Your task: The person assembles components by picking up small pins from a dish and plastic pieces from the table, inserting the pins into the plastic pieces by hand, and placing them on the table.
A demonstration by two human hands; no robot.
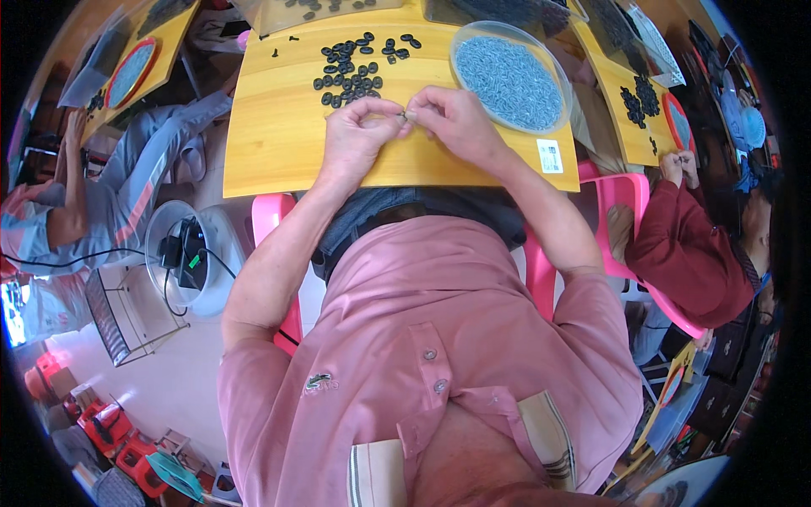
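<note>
Over the near part of the yellow table (pixel 279 139), my left hand (pixel 359 135) and my right hand (pixel 456 122) meet with thumb and forefinger pinched. Something tiny and dark sits between the touching fingertips, too small to name. Just beyond the left hand lie several black oval pieces (pixel 340 82) in loose rows, with a few more scattered farther back. To the right of my right hand stands a round clear tub (pixel 456 63) filled with small blue-grey slender pieces (pixel 509 80).
A small white label (pixel 550 156) lies at the table's near right. Clear bins (pixel 498 10) stand along the far edge. At right a person in a maroon sleeve (pixel 688 262) works at another table; another person sits at left, near a bucket (pixel 179 253) holding black adapters and cables.
</note>
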